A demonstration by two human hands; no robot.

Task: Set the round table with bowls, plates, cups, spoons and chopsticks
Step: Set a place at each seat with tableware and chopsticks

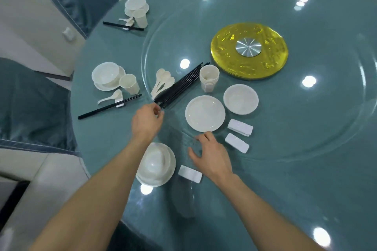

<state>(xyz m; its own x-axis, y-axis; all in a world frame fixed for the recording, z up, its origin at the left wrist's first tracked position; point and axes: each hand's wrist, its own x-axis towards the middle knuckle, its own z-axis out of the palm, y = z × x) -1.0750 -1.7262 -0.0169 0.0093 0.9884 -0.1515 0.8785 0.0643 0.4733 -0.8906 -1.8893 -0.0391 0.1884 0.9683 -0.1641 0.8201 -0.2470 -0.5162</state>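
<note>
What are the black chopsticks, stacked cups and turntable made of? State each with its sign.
The black chopsticks: smooth, uniformly dark, probably lacquered wood or plastic. The stacked cups: cream, matte, thin-walled, likely plastic or paper. The turntable: clear glass; the tablecloth shows through and light glints on it.

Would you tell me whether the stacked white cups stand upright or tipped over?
Upright: the stacked white cups stand on their base, open mouth facing up.
</note>
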